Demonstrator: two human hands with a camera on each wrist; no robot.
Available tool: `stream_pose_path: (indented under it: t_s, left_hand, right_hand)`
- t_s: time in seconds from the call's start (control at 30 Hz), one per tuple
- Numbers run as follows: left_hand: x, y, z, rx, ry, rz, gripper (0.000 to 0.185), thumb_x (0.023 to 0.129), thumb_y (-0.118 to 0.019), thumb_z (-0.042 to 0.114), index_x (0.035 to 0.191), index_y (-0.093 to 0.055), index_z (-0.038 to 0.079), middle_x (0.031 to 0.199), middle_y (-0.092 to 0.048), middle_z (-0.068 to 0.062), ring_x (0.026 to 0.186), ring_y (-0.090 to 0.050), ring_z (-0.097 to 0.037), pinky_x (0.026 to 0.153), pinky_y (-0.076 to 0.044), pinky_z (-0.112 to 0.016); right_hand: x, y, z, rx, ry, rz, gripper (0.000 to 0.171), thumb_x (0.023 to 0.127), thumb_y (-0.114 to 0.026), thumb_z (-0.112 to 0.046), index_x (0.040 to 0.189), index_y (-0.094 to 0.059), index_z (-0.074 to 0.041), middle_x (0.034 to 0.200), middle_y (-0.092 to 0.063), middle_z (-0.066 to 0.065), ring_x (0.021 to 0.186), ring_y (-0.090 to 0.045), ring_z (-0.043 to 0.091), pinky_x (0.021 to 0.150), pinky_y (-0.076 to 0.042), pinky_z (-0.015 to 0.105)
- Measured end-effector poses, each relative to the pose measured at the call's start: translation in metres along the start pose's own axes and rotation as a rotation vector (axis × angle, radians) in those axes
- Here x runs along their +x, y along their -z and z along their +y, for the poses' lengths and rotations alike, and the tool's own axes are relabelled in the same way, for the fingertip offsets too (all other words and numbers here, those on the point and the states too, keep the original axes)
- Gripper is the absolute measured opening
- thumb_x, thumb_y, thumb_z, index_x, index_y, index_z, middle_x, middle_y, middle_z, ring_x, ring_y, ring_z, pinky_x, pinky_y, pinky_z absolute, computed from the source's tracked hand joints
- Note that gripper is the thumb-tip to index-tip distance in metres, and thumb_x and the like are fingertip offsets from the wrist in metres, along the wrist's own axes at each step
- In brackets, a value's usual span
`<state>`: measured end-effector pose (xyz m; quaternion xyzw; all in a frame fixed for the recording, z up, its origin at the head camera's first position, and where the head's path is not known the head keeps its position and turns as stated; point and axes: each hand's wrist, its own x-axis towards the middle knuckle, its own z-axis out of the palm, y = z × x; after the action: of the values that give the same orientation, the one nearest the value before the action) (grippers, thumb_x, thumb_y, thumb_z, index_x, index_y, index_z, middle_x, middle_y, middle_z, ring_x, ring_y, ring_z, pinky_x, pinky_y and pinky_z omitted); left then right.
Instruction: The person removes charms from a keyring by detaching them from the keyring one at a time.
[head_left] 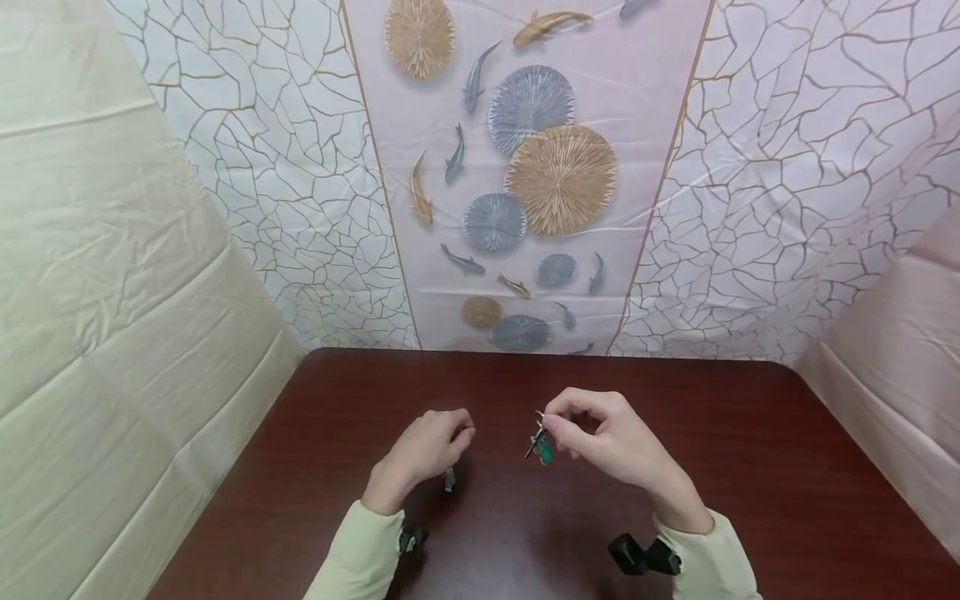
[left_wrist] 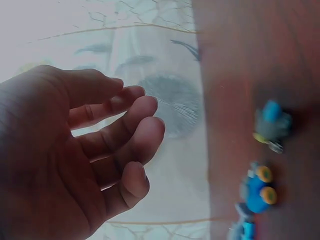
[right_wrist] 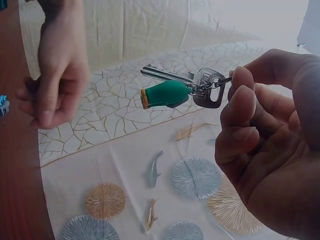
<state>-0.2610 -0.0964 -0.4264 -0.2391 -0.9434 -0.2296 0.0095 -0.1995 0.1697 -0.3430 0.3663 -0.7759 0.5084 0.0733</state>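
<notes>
My right hand (head_left: 548,421) pinches a key ring between thumb and forefinger above the dark wooden table (head_left: 750,467). From the ring hang silver keys (right_wrist: 192,80) and a green fob (right_wrist: 165,94), seen in the head view as a small bunch (head_left: 539,444) clear of the table. My left hand (head_left: 459,433) hovers a little to the left with its fingers (left_wrist: 145,132) loosely curled and nothing in them. Just under it on the table lies a small blue trinket (head_left: 449,479). The left wrist view shows small blue and yellow trinkets (left_wrist: 260,187) on the wood.
Patterned cloth walls (head_left: 525,208) with fish and round discs rise directly behind the table's far edge. Plain cream sheets (head_left: 112,275) close off both sides. Black camera mounts (head_left: 637,554) sit on both wrists.
</notes>
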Motion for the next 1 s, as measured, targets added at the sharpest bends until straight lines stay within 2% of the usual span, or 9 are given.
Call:
stream_pose_path:
  t_s: [0.23, 0.43, 0.67, 0.77, 1.0]
  left_hand:
    - [-0.009, 0.015, 0.027, 0.11, -0.071, 0.096, 0.012, 0.097, -0.057, 0.025, 0.094, -0.067, 0.019, 0.079, -0.065, 0.009, 0.065, -0.055, -0.005, 0.063, -0.048, -0.026]
    - [-0.02, 0.029, 0.053, 0.146, -0.134, 0.165, 0.012, 0.096, -0.059, 0.026, 0.091, -0.068, 0.02, 0.076, -0.062, 0.01, 0.064, -0.054, -0.005, 0.059, -0.047, -0.024]
    - [-0.032, 0.039, 0.075, 0.166, -0.207, 0.24, 0.013, 0.095, -0.061, 0.026, 0.085, -0.069, 0.021, 0.071, -0.06, 0.011, 0.063, -0.055, -0.005, 0.057, -0.047, -0.024]
    - [-0.036, 0.041, 0.082, 0.159, -0.239, 0.241, 0.015, 0.095, -0.061, 0.025, 0.082, -0.068, 0.021, 0.068, -0.057, 0.012, 0.061, -0.052, -0.005, 0.056, -0.045, -0.023]
    - [-0.041, 0.043, 0.093, 0.089, -0.305, 0.144, 0.013, 0.095, -0.061, 0.023, 0.087, -0.07, 0.018, 0.068, -0.054, 0.012, 0.06, -0.046, -0.001, 0.055, -0.039, -0.015]
  right_hand:
    - [0.001, 0.0, 0.0, -0.003, 0.009, 0.009, 0.012, 0.094, -0.062, -0.003, 0.092, -0.067, -0.014, 0.067, -0.058, 0.005, 0.054, -0.053, 0.013, 0.046, -0.045, 0.027]
    - [0.001, -0.001, 0.001, 0.005, 0.006, 0.012, 0.011, 0.094, -0.062, -0.003, 0.091, -0.067, -0.013, 0.067, -0.058, -0.001, 0.053, -0.053, 0.012, 0.046, -0.046, 0.027]
    - [0.002, 0.0, 0.001, -0.001, -0.007, 0.009, 0.009, 0.094, -0.062, -0.005, 0.092, -0.067, -0.013, 0.066, -0.058, 0.009, 0.054, -0.053, 0.011, 0.046, -0.046, 0.027]
    - [0.003, 0.0, 0.002, -0.007, -0.019, 0.007, 0.008, 0.095, -0.062, -0.007, 0.092, -0.067, -0.013, 0.066, -0.058, 0.005, 0.054, -0.054, 0.014, 0.047, -0.047, 0.028]
    - [0.003, 0.001, 0.004, -0.01, -0.049, 0.01, 0.007, 0.095, -0.063, -0.009, 0.093, -0.068, -0.014, 0.067, -0.061, 0.008, 0.054, -0.055, 0.018, 0.047, -0.046, 0.027]
